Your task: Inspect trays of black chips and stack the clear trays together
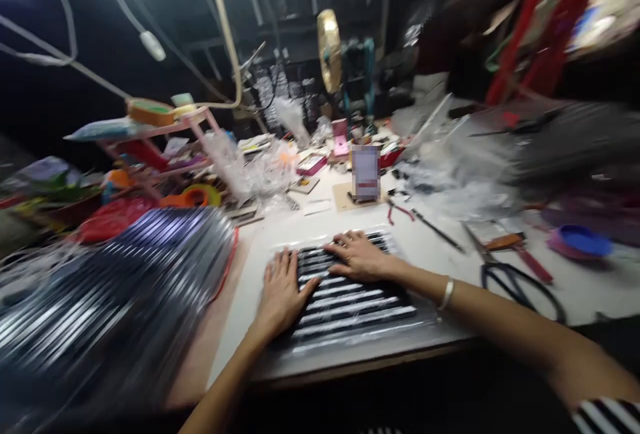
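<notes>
In front of me on the white table lies a flat clear plastic tray (360,311) with black and white stripes across it. My left hand (284,294) rests flat on its left side, fingers spread and thumb pointing inward. Over the upper middle, my right hand (361,257) lies palm down with its fingers stretched out. Neither hand grips anything. To the left, a large stack of dark ridged trays (125,287) in clear plastic stands close to my left arm; it is partly blurred.
Beyond the tray a phone (366,174) stands upright. Pliers (400,211), large black-handled scissors (520,281) and a blue lid (583,239) lie rightward. Crumpled clear plastic (450,167) covers the back right. A pink rack (165,141) holds tape rolls at the left.
</notes>
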`<state>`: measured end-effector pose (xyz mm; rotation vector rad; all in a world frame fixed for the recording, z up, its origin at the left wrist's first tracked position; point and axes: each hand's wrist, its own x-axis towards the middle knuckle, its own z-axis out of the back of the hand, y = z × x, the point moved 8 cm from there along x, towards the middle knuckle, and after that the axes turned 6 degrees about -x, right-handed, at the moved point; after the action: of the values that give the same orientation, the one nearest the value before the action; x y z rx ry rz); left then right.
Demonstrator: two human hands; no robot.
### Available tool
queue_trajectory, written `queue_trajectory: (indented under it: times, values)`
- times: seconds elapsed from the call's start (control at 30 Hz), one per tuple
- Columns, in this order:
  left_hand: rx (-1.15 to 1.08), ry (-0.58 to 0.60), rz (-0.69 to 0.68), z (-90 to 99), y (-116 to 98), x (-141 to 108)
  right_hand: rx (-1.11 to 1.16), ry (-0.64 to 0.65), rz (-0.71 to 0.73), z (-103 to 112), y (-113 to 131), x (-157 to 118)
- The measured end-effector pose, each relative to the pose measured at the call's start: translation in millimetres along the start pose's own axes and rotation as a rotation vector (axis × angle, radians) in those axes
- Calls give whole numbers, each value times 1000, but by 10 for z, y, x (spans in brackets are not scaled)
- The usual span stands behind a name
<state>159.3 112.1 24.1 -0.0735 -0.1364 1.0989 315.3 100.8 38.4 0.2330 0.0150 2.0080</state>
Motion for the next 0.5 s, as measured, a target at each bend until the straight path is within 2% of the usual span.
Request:
queue_trajectory:
  times: [0.1,0.2,0.27,0.37,0.5]
  values:
    - [31,-12,29,-56,85,59,-55,13,-7,26,1,167]
    - [46,-42,3,-95,144,183,-81,18,-18,20,-67,328]
    - [27,-26,-41,-133,174,227,-71,8,-16,31,-85,335]
    - [-53,-10,-100,-207,343,182,-36,-17,-14,79,-98,123]
    - [-358,-133,-128,-305,870,-46,-10,-64,-145,152,-337,-481]
